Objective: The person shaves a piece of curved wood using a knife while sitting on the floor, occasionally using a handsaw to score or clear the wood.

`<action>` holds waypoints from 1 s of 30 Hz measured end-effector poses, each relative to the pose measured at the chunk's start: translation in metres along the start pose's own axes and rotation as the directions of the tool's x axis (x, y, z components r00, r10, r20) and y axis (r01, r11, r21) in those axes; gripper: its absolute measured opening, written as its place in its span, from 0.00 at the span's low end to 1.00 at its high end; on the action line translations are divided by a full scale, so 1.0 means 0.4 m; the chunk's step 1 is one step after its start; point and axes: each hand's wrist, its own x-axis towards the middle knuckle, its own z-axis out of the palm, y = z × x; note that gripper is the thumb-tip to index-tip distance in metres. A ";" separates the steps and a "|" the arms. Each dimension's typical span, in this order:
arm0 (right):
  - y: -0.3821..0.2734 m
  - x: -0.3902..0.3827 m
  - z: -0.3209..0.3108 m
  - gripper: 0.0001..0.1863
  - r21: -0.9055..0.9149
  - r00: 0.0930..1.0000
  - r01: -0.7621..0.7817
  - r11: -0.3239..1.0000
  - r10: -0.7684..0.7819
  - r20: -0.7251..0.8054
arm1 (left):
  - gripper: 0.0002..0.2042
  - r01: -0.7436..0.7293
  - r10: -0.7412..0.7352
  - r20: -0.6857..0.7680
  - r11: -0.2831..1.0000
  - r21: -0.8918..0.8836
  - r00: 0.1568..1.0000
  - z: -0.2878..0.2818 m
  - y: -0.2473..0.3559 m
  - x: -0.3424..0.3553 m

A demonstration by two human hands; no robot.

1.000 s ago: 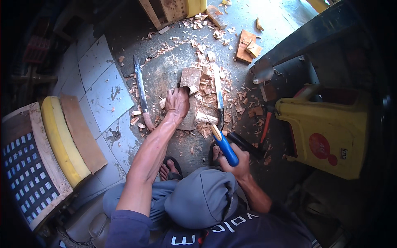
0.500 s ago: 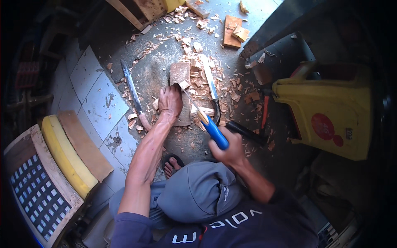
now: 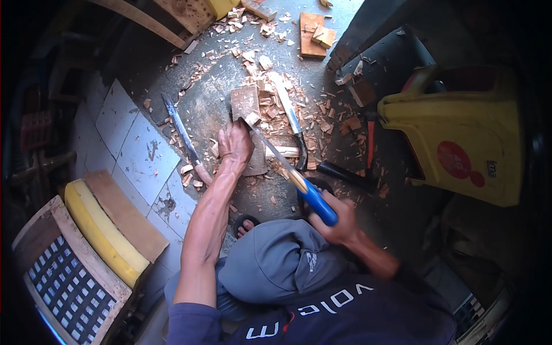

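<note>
My right hand [image 3: 339, 218] is closed round the blue and yellow handle of a handsaw [image 3: 315, 201]. Its thin metal blade, seen nearly edge-on, slants up and left to a small pale-ended piece of wood [image 3: 252, 118]. Against a worn wooden block [image 3: 246, 100] on the floor, my left hand [image 3: 236, 141] presses with its fingers closed on that small piece. Most of the piece is hidden by the hand and a dark patch beside it. Right of the block lies a long blade with a dark curved handle [image 3: 287, 103], among wood chips.
A long dark tool with a wooden handle [image 3: 183, 132] lies left of the block. To the right are a black-handled hammer-like tool [image 3: 345, 174] and a yellow jerrycan [image 3: 454, 135]. Wooden boards [image 3: 313, 34] lie farther off. A framed woven panel [image 3: 69, 282] stands at left.
My right hand has drawn the handsaw back, down and to the right, so more of its blade shows. My left hand stays on the small piece at the block. The whole view has shifted slightly.
</note>
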 end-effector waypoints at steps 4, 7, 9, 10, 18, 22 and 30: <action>0.012 -0.015 0.006 0.11 -0.033 0.997 0.032 0.999 -0.034 -0.066 | 0.08 -0.083 0.086 -0.149 0.996 0.028 0.985 -0.005 0.014 -0.014; -0.016 0.113 0.043 0.16 -0.146 0.950 -0.262 0.954 0.282 0.132 | 0.08 -0.092 0.093 -0.046 0.996 0.019 0.995 0.000 0.010 -0.009; 0.011 0.016 0.023 0.16 -0.088 0.996 -0.080 0.993 0.083 0.035 | 0.08 -0.034 0.034 0.014 0.999 -0.015 0.999 0.001 -0.001 -0.013; 0.028 -0.028 0.002 0.17 -0.071 0.999 0.029 0.997 -0.030 -0.016 | 0.09 0.002 -0.001 0.032 1.000 -0.031 0.999 -0.003 -0.004 -0.001; -0.010 0.035 -0.011 0.20 0.008 0.925 -0.344 0.939 0.337 0.178 | 0.09 0.098 -0.088 0.187 0.994 -0.040 0.978 -0.058 0.014 0.006; 0.008 -0.119 -0.096 0.17 0.086 0.996 -0.072 0.994 0.068 0.054 | 0.08 -0.094 0.094 -0.050 0.995 0.015 0.994 -0.023 -0.019 0.002; 0.002 -0.124 -0.074 0.08 0.056 0.998 -0.049 0.997 0.050 -0.034 | 0.11 0.056 -0.025 0.242 0.991 -0.122 0.970 -0.106 -0.019 0.037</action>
